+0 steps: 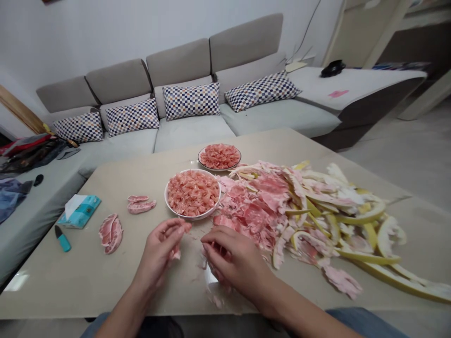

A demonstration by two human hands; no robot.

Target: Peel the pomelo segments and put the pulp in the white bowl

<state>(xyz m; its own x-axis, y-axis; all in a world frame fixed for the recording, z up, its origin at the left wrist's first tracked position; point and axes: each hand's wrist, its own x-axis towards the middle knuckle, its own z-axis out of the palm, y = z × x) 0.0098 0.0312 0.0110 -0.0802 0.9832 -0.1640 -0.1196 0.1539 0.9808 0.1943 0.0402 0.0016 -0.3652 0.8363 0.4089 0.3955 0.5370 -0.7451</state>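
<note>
My left hand (165, 246) is closed on a piece of pink pomelo flesh, its pale membrane hanging below the fingers. Close beside it, my right hand (230, 256) has its fingers pinched together; what they hold, if anything, is hidden. Just beyond both hands stands a white bowl (167, 203) heaped with peeled pomelo flesh (193, 191). Behind that is a dark-rimmed plate (239, 162) of more pomelo flesh (220, 156). Unpeeled pomelo segments (111, 233) and smaller segments (141, 205) lie to the left of the bowl.
A large pile of pink membranes (260, 211) and yellow-green pomelo rind (369, 234) spreads over the right side of the table (148, 166). On the left lie a blue tissue pack (82, 211) and a small turquoise-handled knife (63, 239). A grey sofa (190, 134) with checked cushions stands behind.
</note>
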